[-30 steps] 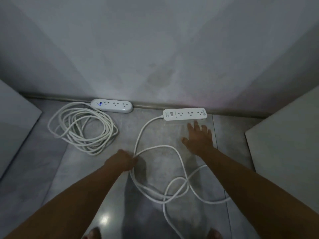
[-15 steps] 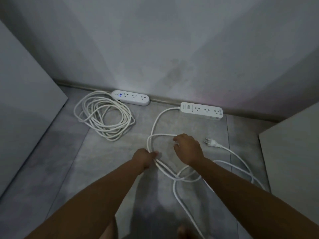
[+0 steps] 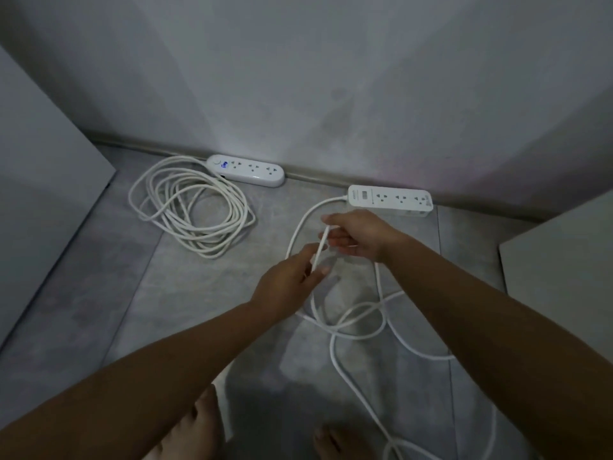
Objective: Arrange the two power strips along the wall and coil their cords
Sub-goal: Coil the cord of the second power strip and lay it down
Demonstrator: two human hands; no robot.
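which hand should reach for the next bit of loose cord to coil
Right, probably. The left hand pinches the cord on the side nearer the right power strip, anchoring the loop; the right hand holds the run that drops to the loose tangle below it.

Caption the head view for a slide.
Left hand and right hand hold the right strip's loose cord; coiled cord lies by the left strip.

rounded power strip: white, three sockets, blue lit display, flat on the floor against the wall | coiled cord: loose loops on the floor, just left of it | rectangular power strip: white, three sockets, along the wall further right | loose cord: uncoiled, sprawled in tangles, one stretch lifted and pinched between left hand and right hand
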